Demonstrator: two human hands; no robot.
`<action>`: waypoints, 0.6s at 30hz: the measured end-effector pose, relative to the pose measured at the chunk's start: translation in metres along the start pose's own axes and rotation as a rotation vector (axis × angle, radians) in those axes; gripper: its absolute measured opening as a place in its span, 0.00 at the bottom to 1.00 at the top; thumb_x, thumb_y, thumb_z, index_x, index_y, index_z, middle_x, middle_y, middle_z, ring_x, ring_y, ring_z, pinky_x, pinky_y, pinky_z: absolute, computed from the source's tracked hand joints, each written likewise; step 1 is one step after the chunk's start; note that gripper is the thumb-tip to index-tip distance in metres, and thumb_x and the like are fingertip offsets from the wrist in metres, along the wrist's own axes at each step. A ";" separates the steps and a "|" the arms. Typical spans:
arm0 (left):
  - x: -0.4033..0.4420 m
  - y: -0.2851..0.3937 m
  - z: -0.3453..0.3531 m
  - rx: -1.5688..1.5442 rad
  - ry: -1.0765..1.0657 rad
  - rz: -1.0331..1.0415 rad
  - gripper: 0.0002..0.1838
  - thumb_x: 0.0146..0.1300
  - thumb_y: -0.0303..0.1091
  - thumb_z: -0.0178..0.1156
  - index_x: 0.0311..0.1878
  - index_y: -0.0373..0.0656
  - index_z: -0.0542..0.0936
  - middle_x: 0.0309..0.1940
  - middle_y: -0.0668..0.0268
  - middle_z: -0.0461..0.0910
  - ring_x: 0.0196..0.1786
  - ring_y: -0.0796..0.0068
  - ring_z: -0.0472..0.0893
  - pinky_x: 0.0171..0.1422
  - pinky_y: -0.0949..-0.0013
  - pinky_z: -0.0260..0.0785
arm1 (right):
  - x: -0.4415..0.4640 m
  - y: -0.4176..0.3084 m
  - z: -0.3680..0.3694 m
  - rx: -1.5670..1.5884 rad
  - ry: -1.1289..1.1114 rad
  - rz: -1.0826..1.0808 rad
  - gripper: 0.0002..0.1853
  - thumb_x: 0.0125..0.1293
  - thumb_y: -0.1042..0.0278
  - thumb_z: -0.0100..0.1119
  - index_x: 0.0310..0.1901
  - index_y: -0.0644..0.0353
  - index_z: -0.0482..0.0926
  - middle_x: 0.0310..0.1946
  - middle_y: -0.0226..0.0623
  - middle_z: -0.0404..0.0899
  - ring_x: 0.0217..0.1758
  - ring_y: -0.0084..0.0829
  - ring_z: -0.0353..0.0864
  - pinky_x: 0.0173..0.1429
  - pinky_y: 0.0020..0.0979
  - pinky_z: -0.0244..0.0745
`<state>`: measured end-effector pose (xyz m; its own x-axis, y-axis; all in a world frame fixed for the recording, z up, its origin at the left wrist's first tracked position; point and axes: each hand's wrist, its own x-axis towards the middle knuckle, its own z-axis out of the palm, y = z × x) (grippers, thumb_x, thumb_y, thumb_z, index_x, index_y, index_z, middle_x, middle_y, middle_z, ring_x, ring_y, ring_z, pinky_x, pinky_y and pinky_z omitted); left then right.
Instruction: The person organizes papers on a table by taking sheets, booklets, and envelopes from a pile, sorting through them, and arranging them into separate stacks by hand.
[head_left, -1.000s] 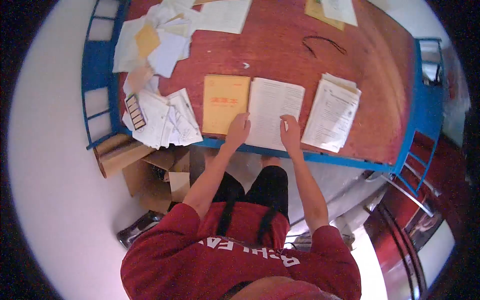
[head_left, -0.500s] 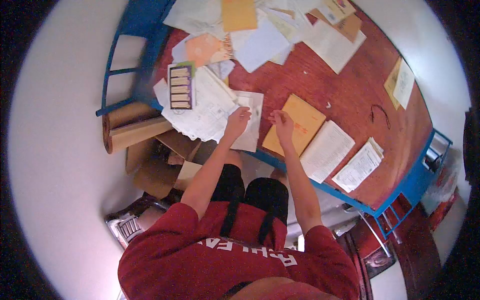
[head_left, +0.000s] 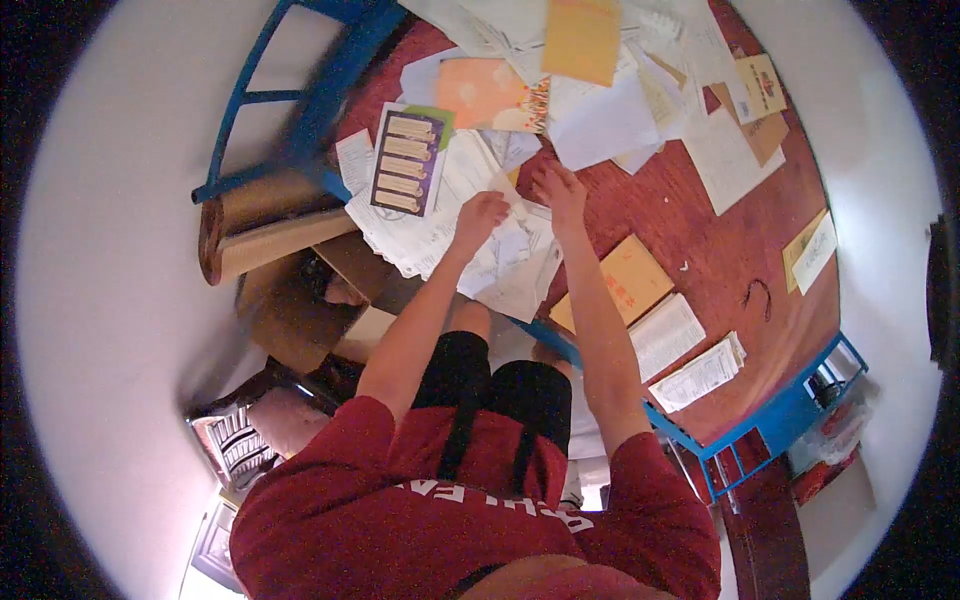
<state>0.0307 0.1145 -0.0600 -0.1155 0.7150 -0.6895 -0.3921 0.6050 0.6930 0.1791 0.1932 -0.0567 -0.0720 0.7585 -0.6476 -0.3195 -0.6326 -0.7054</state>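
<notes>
My left hand (head_left: 484, 216) is over a loose pile of white papers (head_left: 425, 225) at the table's near left, its fingers curled. Close by on the right, my right hand (head_left: 560, 196) has its fingers apart and nothing between them, beside the pile's right edge. A purple-framed card (head_left: 408, 160) with several pale strips lies on the pile's left part. Behind the hands are an orange patterned booklet (head_left: 485, 92) and a yellow-orange booklet (head_left: 581, 40). Partly behind my right forearm lies an orange booklet with red characters (head_left: 630, 283).
On the red table (head_left: 640, 215), an open white booklet (head_left: 668, 335) and a paper stack (head_left: 700, 374) lie at the near right. A dark cord (head_left: 766, 298) is farther right. Cardboard boxes (head_left: 290, 325) and a brown roll (head_left: 270, 235) stand below the left edge.
The view has turned left toward the loose papers. Both hands have left the orange and white booklets and moved over to the pile's right side. My right hand's fingers have spread.
</notes>
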 end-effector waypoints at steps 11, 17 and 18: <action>0.003 0.010 -0.005 0.011 -0.043 0.032 0.10 0.62 0.30 0.52 0.44 0.36 0.75 0.32 0.63 0.80 0.31 0.79 0.77 0.36 0.78 0.69 | 0.050 -0.023 0.048 -0.231 0.067 -0.059 0.08 0.61 0.67 0.58 0.34 0.62 0.72 0.28 0.33 0.77 0.26 0.24 0.78 0.27 0.23 0.73; 0.004 0.047 0.010 -0.114 0.026 -0.044 0.14 0.64 0.36 0.52 0.46 0.36 0.74 0.36 0.61 0.80 0.38 0.73 0.80 0.44 0.72 0.73 | 0.032 0.008 0.015 -0.369 0.122 -0.172 0.09 0.62 0.65 0.56 0.33 0.62 0.72 0.28 0.31 0.77 0.24 0.21 0.75 0.27 0.21 0.70; 0.005 0.049 0.014 -0.180 0.041 -0.054 0.15 0.63 0.37 0.53 0.47 0.35 0.74 0.38 0.59 0.80 0.40 0.70 0.80 0.47 0.70 0.74 | 0.013 0.006 0.018 -0.244 0.113 -0.164 0.08 0.63 0.65 0.55 0.35 0.62 0.72 0.27 0.31 0.77 0.25 0.20 0.74 0.29 0.21 0.69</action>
<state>0.0240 0.1522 -0.0263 -0.1259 0.6662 -0.7351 -0.5548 0.5669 0.6089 0.1589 0.2020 -0.0636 0.0718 0.8402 -0.5375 -0.0810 -0.5322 -0.8427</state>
